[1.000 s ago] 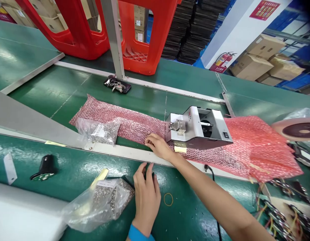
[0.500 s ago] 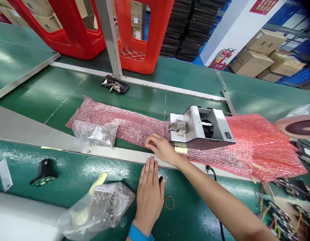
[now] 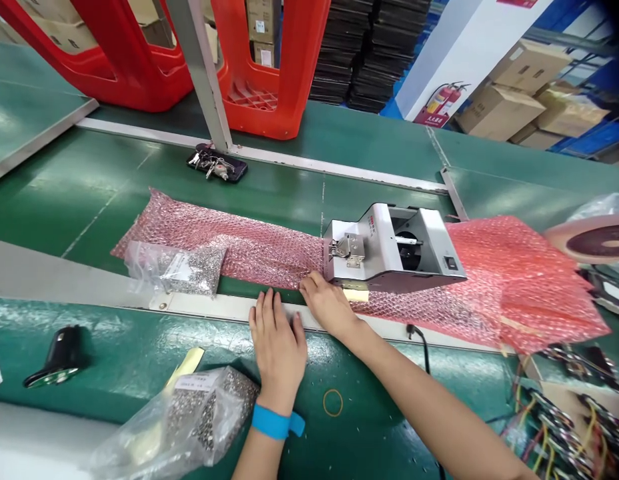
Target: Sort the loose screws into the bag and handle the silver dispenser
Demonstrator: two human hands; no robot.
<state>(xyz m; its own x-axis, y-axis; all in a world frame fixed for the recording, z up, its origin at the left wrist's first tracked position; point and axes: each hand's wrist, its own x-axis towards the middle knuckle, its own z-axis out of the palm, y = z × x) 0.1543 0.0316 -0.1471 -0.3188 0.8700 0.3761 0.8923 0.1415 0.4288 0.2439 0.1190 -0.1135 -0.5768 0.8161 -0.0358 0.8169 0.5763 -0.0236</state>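
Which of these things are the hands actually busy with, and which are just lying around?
In use: left hand and right hand at the near edge of the pink bubble wrap, beside the grey machine.

Lying about: keys, two bags of screws, rubber band, red stools.

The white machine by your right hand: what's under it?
The white machine sits on pink bubble wrap spread across the green belt. The wrap beneath the machine is hidden.

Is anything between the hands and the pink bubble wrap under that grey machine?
Nothing visible. The right hand already rests on the bubble wrap edge beside the grey machine. The left hand lies flat on the metal rail just short of it.
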